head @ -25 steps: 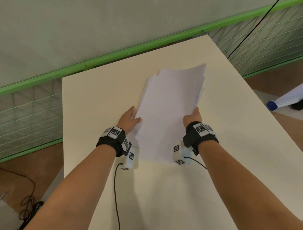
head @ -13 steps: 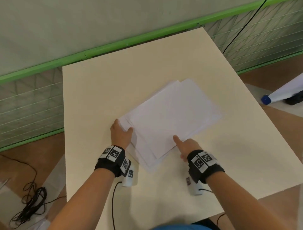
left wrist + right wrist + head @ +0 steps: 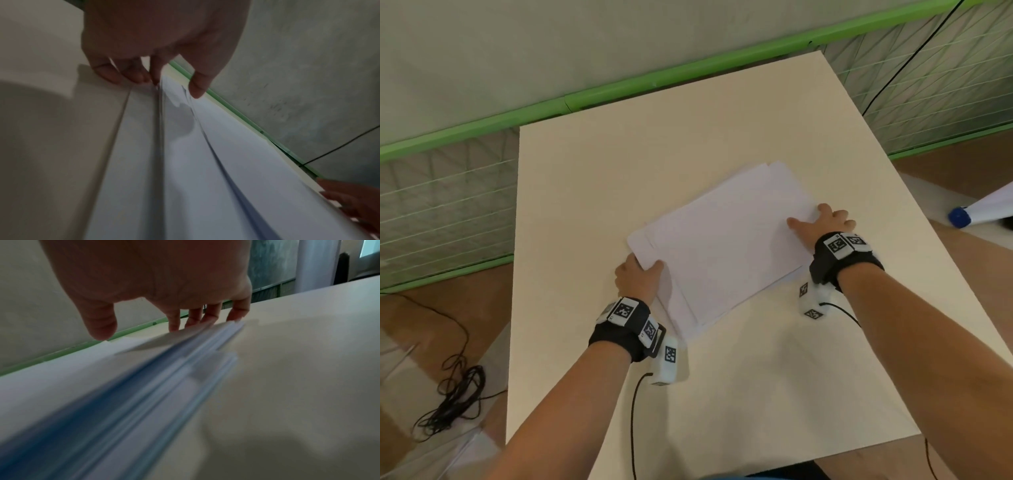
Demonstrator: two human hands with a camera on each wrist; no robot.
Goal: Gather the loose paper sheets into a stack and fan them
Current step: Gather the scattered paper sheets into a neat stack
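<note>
Cream tabletop [image 3: 592,192]: paper stack [image 3: 726,246], held upright a second ago, now lies flat, edges offset. Left hand [image 3: 637,279] pinches its near corner; right hand [image 3: 825,222] presses flat-fingered on the far edge. Fanning has likely begun.

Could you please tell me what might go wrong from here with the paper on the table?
1. The white paper sheets lie staggered; squaring them may buckle corners.
2. The left hand pinches only a corner, so lower sheets could slip out.
3. The right hand touches the stack's right edge; pushing could skew the stack on the cream table.
</note>
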